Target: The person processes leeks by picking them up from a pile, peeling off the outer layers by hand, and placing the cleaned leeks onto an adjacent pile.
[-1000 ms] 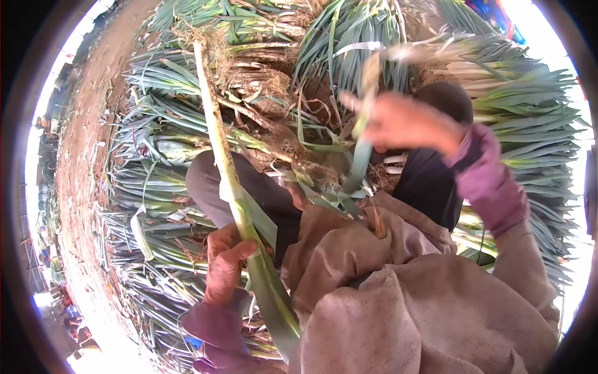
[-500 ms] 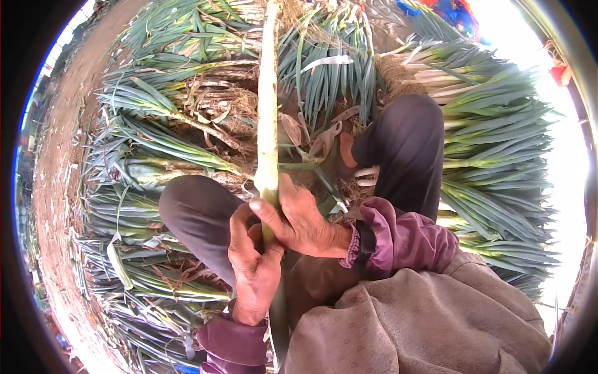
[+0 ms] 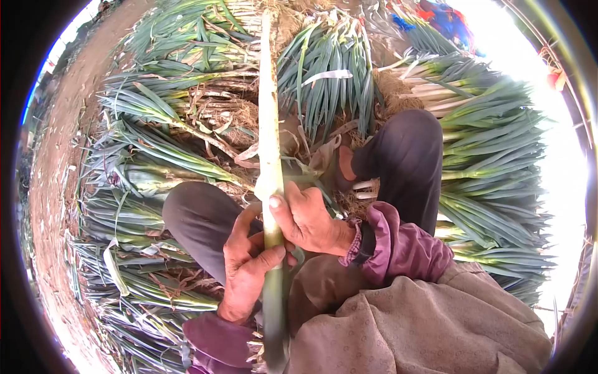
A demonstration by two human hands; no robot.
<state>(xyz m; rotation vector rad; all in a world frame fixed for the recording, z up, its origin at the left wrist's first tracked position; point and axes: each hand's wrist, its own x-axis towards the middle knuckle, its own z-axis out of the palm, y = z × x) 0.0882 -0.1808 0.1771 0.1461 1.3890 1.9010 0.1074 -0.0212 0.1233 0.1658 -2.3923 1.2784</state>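
Observation:
A long leek (image 3: pixel 269 118) stands almost straight up the middle of the view, its pale shaft and roots pointing away from me and its dark green leaves running down toward my lap. Wrapped around its lower shaft from the left is my left hand (image 3: pixel 246 265), thumb laid across the front. Just above, my right hand (image 3: pixel 305 218) grips the same leek from the right, with its thumb along the shaft. Some fingers of both hands are hidden behind the leek. Between my knees, loose dry leaves (image 3: pixel 324 156) lie on the ground.
Bundles of leeks (image 3: pixel 156 162) line the left side beside a strip of bare soil (image 3: pixel 59 181). More leeks (image 3: pixel 492 156) are stacked on the right. Another bunch (image 3: pixel 330 68) lies ahead. My bent knees (image 3: pixel 408 143) flank the work. Blue and red material (image 3: pixel 445 25) sits at the far right.
My right thumb has shifted right, from across the leek to its right edge, and the hands have moved slightly apart. The leek's dark green lower part now shows below my left hand.

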